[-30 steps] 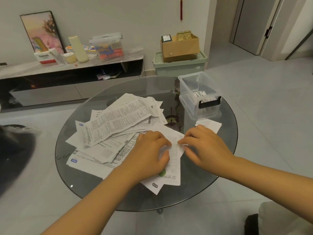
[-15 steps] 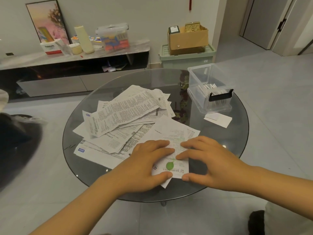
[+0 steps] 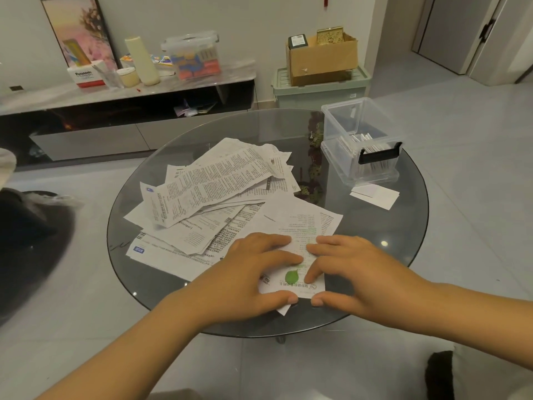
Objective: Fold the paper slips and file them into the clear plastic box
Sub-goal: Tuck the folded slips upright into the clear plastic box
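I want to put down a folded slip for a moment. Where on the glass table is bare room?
Bare glass lies at the right rim of the glass table, between the right hand and the small white paper before the clear plastic box. The far rim is also bare. The left half is crowded with the pile of slips.

Bare glass lay open on the desk between the near slip and the clear plastic box, broken only by a small folded slip before the box, while the paper pile crowded the left half.
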A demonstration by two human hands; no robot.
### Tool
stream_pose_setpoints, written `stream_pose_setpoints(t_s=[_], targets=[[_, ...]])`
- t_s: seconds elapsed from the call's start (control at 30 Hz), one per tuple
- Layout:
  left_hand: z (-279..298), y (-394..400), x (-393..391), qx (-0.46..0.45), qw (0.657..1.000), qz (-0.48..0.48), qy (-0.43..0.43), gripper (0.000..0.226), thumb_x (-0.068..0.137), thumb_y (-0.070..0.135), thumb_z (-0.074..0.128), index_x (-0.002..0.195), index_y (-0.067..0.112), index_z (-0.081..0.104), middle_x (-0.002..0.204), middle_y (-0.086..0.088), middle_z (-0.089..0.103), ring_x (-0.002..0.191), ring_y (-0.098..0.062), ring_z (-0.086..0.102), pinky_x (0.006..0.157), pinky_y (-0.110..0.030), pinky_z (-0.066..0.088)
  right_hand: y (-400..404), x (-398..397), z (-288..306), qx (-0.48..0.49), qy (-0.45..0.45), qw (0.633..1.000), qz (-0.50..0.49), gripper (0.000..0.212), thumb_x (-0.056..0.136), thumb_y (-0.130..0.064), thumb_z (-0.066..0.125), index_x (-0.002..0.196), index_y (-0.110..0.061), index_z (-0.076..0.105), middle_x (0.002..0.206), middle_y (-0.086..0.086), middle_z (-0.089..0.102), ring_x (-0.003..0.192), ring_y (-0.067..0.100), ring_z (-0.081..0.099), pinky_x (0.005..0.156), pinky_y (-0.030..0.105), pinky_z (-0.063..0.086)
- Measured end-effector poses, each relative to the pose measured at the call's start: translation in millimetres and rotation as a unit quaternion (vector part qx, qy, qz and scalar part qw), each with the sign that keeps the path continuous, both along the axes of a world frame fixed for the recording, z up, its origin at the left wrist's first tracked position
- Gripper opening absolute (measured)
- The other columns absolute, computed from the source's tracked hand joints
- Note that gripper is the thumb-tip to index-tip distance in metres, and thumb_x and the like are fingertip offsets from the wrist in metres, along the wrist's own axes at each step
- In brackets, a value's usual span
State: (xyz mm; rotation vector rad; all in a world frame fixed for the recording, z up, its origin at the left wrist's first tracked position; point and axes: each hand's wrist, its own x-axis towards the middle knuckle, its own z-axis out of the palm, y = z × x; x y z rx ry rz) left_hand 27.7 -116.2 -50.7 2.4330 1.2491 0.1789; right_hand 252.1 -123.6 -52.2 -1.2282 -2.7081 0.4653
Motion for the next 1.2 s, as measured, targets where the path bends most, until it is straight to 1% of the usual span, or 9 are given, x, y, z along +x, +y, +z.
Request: stream_pose_setpoints(t_s=[0.07, 0.13, 0.23, 0.43, 0.57, 0.77, 0.93, 1.1, 1.2], targets=[[0.5, -0.3, 0.6, 0.014, 1.000, -0.004, -0.004, 0.069, 0.069, 0.073, 0.036, 0.129, 0.043, 0.049, 0.146, 0.019, 0.031, 0.132, 0.004, 0.016, 0.110, -0.019, 0.014, -0.3, -0.5, 1.0, 0.014, 0.006, 1.000, 0.005, 0.037, 0.086, -0.058, 0.049, 0.118, -0.040, 0.056, 0.143, -0.021, 0.038, 0.140, 0.006, 0.020, 0.100, 0.013, 0.008], [-0.2, -0.3, 0.0, 0.031, 0.999, -0.013, -0.001, 0.065, 0.072, 0.071, 0.037, 0.126, 0.041, 0.054, 0.144, 0.017, 0.037, 0.133, 0.002, 0.023, 0.109, -0.017, 0.017, -1.0, 0.7, 1.5, 0.038, -0.009, 0.999, -0.001, 0.032, 0.086, -0.059, 0.048, 0.106, -0.039, 0.063, 0.130, -0.017, 0.055, 0.131, 0.011, 0.043, 0.099, 0.020, 0.021], [-0.2, 0.3, -0.9, 0.046, 0.999, -0.009, -0.014, 0.056, 0.077, 0.068, 0.037, 0.116, 0.038, 0.063, 0.138, 0.017, 0.047, 0.133, 0.002, 0.031, 0.106, -0.012, 0.020, -2.5, 2.7, 0.3, 0.088, -0.005, 0.996, 0.000, 0.039, 0.082, -0.067, 0.037, 0.092, -0.041, 0.064, 0.109, -0.017, 0.067, 0.111, 0.013, 0.061, 0.086, 0.021, 0.040], [2.4, -0.8, -1.1, 0.041, 0.998, 0.016, -0.054, 0.050, 0.081, 0.062, 0.038, 0.108, 0.034, 0.069, 0.126, 0.018, 0.058, 0.125, 0.005, 0.041, 0.100, -0.006, 0.028, -1.6, -2.0, 2.6, 0.069, 0.041, 0.996, -0.032, 0.026, 0.085, -0.044, 0.045, 0.085, -0.031, 0.068, 0.098, -0.012, 0.071, 0.099, 0.014, 0.065, 0.078, 0.025, 0.052], [6.8, -0.1, 3.4, 0.029, 0.996, 0.052, -0.071, 0.040, 0.084, 0.057, 0.049, 0.105, 0.028, 0.067, 0.105, 0.014, 0.065, 0.100, -0.001, 0.055, 0.084, -0.024, 0.045, 3.8, -0.8, 3.5, 0.009, 0.117, 0.987, -0.106, 0.019, 0.091, -0.035, 0.050, 0.094, -0.023, 0.063, 0.095, -0.005, 0.066, 0.091, 0.014, 0.058, 0.079, 0.034, 0.049], [2.8, 5.8, 15.1, 0.040, 0.977, 0.167, -0.126, 0.012, 0.085, 0.038, 0.063, 0.092, 0.029, 0.060, 0.088, 0.015, 0.061, 0.082, 0.002, 0.052, 0.065, -0.007, 0.036, 13.4, -7.2, 3.0, -0.060, 0.195, 0.965, -0.165, 0.008, 0.090, -0.034, 0.054, 0.096, -0.028, 0.051, 0.092, -0.009, 0.064, 0.090, 0.010, 0.058, 0.078, 0.033, 0.050], [0.0, 13.2, 21.1, 0.041, 0.954, 0.226, -0.192, 0.014, 0.086, 0.029, 0.064, 0.080, 0.033, 0.052, 0.080, 0.016, 0.061, 0.075, 0.000, 0.056, 0.065, -0.017, 0.043, 20.6, -11.6, 0.9, -0.081, 0.222, 0.951, -0.199, 0.037, 0.085, -0.034, 0.063, 0.113, -0.035, 0.039, 0.093, -0.012, 0.061, 0.084, 0.002, 0.056, 0.072, 0.018, 0.047], [-5.0, 19.0, 25.0, 0.021, 0.947, 0.249, -0.201, 0.035, 0.083, 0.023, 0.069, 0.107, 0.035, 0.046, 0.094, 0.018, 0.056, 0.071, 0.005, 0.053, 0.064, -0.007, 0.039, 33.5, -12.5, -9.7, -0.028, 0.196, 0.953, -0.229, 0.062, 0.082, -0.028, 0.068, 0.133, -0.029, 0.032, 0.081, -0.014, 0.057, 0.089, 0.011, 0.054, 0.085, 0.036, 0.048], [-8.8, 21.4, 25.3, 0.024, 0.953, 0.243, -0.181, 0.058, 0.081, 0.022, 0.071, 0.128, 0.034, 0.038, 0.105, 0.016, 0.052, 0.073, 0.003, 0.054, 0.070, -0.011, 0.042, 37.3, -11.2, -13.0, 0.010, 0.169, 0.958, -0.231, 0.072, 0.080, -0.032, 0.070, 0.138, -0.034, 0.027, 0.088, -0.017, 0.052, 0.095, 0.010, 0.046, 0.090, 0.028, 0.040]])
